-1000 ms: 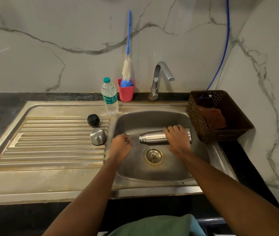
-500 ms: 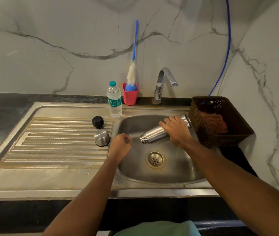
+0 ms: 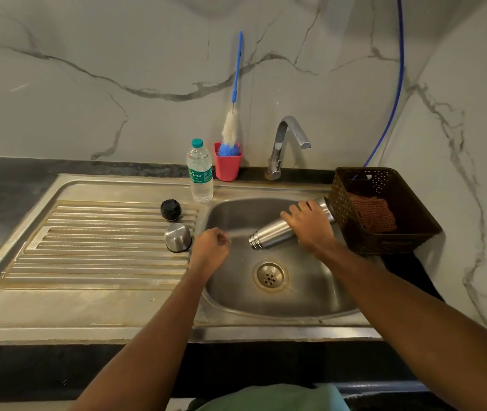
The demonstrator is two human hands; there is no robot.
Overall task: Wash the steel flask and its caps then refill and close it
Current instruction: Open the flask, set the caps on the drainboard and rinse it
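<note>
My right hand grips the steel flask around its middle over the sink basin. The flask is uncapped and tilted, its open mouth pointing down and left, its base raised toward the brown basket. My left hand hovers at the basin's left rim with curled fingers and holds nothing. On the ribbed drainboard sit the black inner cap and the steel outer cap, both just left of my left hand.
A plastic water bottle stands behind the basin's left corner, beside a red cup holding a blue bottle brush. The tap rises behind the basin. A brown basket with a scrub cloth sits right of the sink.
My right hand has lifted the flask from lying flat in the basin and tipped its base up toward the basket. My left hand stayed near the rim.
</note>
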